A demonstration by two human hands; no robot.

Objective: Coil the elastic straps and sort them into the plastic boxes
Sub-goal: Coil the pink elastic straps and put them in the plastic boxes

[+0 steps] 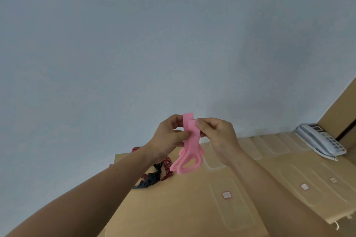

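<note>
A pink elastic strap (pixel 189 140) hangs in the air above the tan table, its upper end held upright and its lower part bunched in loose loops. My left hand (pixel 169 136) pinches the strap from the left. My right hand (pixel 217 134) pinches it from the right near the top, thumb on the band. A red striped strap (pixel 167 167) and a dark navy strap (pixel 152 178) lie tangled on the table under my left forearm. Several clear plastic boxes (pixel 231 198) lie in a row on the table to the right, hard to make out against it.
The tan table (pixel 173 208) fills the lower middle and right. A white desk telephone (pixel 321 141) sits at the far right by a cardboard-coloured panel (pixel 341 113). A plain blue-grey wall fills the upper view.
</note>
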